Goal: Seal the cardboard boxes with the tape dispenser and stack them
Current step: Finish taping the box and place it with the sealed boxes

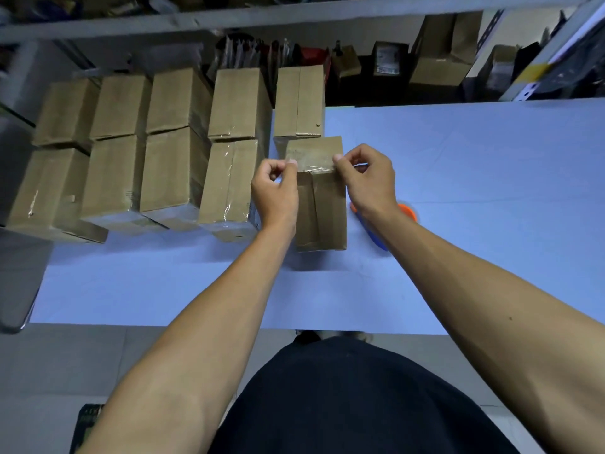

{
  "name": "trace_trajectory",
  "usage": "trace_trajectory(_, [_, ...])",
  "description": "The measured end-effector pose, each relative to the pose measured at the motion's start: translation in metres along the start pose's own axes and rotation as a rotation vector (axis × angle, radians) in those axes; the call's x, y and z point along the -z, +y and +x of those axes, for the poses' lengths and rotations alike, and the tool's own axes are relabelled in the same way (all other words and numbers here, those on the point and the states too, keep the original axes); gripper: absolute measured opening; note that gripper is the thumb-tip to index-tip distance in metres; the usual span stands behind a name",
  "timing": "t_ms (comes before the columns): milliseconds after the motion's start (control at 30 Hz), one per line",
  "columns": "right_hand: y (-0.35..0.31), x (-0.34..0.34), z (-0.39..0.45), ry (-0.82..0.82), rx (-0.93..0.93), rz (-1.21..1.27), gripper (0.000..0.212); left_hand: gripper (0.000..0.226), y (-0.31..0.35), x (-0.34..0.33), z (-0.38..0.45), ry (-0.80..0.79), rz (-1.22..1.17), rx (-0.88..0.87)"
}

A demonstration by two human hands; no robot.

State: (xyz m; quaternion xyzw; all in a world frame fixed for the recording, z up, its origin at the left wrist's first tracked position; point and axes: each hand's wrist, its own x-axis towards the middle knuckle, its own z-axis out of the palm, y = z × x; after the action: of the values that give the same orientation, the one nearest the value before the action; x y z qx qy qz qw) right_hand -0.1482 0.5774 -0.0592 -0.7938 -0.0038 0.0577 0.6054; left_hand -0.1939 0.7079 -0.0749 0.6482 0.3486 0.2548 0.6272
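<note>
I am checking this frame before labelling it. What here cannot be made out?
- Tape dispenser, head view: mostly hidden behind the right hand and forearm; only orange and blue parts show.
- Box being sealed: its far side faces away, and the left hand covers its left edge.
- Clear tape strip pinched by both hands: its edges are too faint.
- Shelf items behind the table: dark and blurred.

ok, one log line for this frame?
step: taping box | left hand: pinching tape | right hand: pinching tape | tape dispenser: on table, behind right wrist | stacked boxes: left
</note>
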Motion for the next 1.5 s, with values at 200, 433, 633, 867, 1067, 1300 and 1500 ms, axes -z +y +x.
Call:
trace_trajectory(200, [-0.006, 0.004, 0.008, 0.082, 0.099, -0.110, 0.022, 0.023, 0.005, -0.005, -0.004, 0.009, 0.061, -0.139])
trace_trajectory(433, [0.014, -0.003, -0.004, 0.033, 0.042, -0.093, 0.022, 0.025, -0.013, 0.002, -0.013, 0.039, 0.148, -0.143])
trace_trajectory(633, [0.019, 0.003, -0.013, -0.029, 0.064, -0.203, 0.020, 0.022, -0.020, 0.013, -0.028, 0.036, 0.247, -0.158])
trace_trajectory(867, [0.031, 0.010, -0.014, -0.088, -0.163, 0.042, 0.018, 0.027, -0.022, 0.018, -0.036, -0.022, 0.129, -0.057])
trace_trajectory(1067, [0.023, -0.017, -0.020, -0.187, -0.059, -0.110, 0.039, 0.052, -0.030, 0.008, -0.026, -0.286, 0.149, 0.098])
trace_trajectory(1300, [0.037, -0.006, -0.017, -0.288, -0.152, -0.155, 0.053, 0.062, -0.042, 0.011, -0.021, -0.333, 0.152, 0.181])
trace_trajectory(1500, [0.040, 0.001, -0.016, -0.362, -0.237, 0.066, 0.053, 0.055, -0.034, 0.017, -0.020, -0.393, 0.075, 0.263])
